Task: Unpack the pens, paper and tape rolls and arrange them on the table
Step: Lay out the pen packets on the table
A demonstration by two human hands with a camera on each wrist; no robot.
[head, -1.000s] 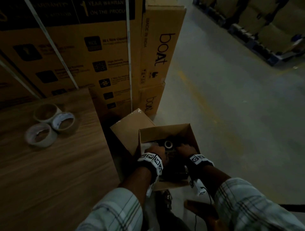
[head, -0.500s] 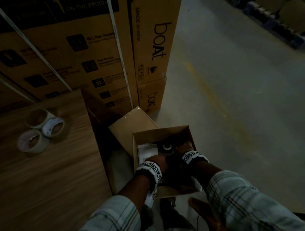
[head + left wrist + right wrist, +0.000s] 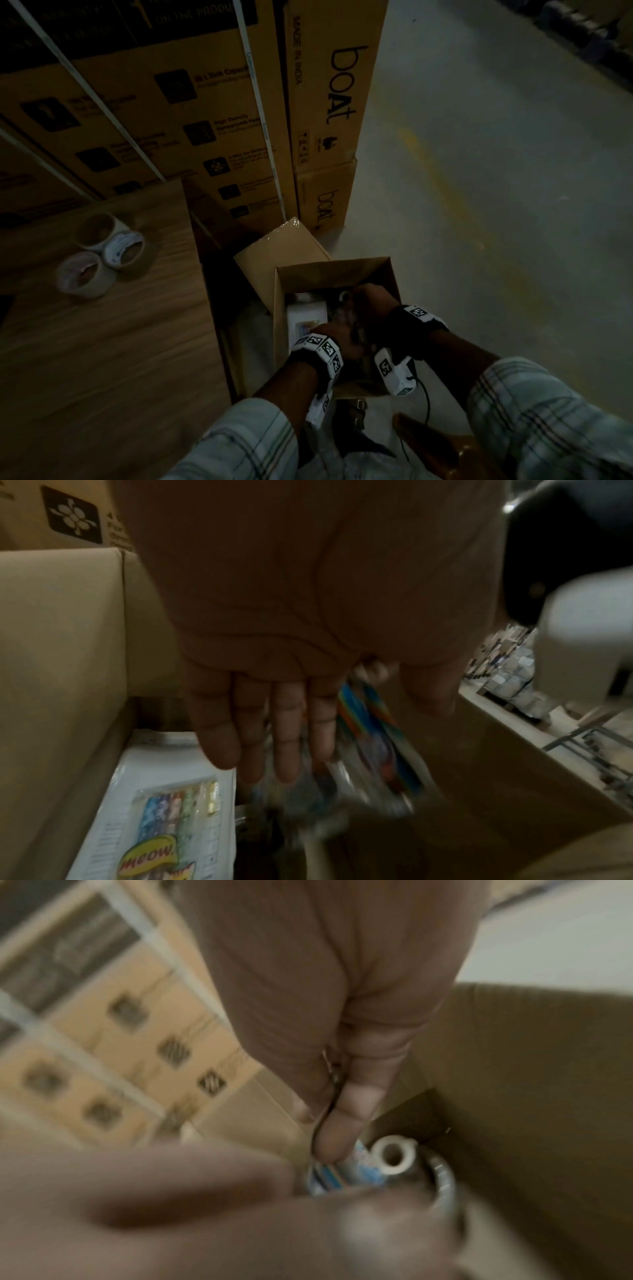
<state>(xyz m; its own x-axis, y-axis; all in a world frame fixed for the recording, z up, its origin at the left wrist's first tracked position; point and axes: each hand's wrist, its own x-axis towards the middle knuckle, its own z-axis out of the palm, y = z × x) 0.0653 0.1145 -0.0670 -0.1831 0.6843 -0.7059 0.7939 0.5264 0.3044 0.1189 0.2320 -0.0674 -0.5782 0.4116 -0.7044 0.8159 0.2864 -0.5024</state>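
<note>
An open cardboard box [image 3: 342,265] stands on the floor beside the wooden table [image 3: 102,359]. Both hands are inside it. My left hand [image 3: 342,342] has straight fingers [image 3: 287,737] laid against a clear pen pack [image 3: 369,737] with blue and orange print. My right hand [image 3: 373,305] pinches the same pack's wrapper [image 3: 335,1175] between thumb and finger [image 3: 342,1123]. A small white tape roll [image 3: 394,1158] lies just beyond, at the box's far end [image 3: 344,295]. A flat white pack [image 3: 164,804] printed "meow" leans on the left wall. Three tape rolls [image 3: 102,253] sit on the table.
Tall printed cartons [image 3: 205,120] are stacked behind the table and the box. One box flap [image 3: 281,246] lies open toward the cartons. Bare concrete floor [image 3: 496,205] stretches to the right. A brown shoe [image 3: 442,445] shows at the bottom.
My right hand has slid left and deeper, up to the small roll, and the two hands have come together over the pen pack. The head view has shifted down and right.
</note>
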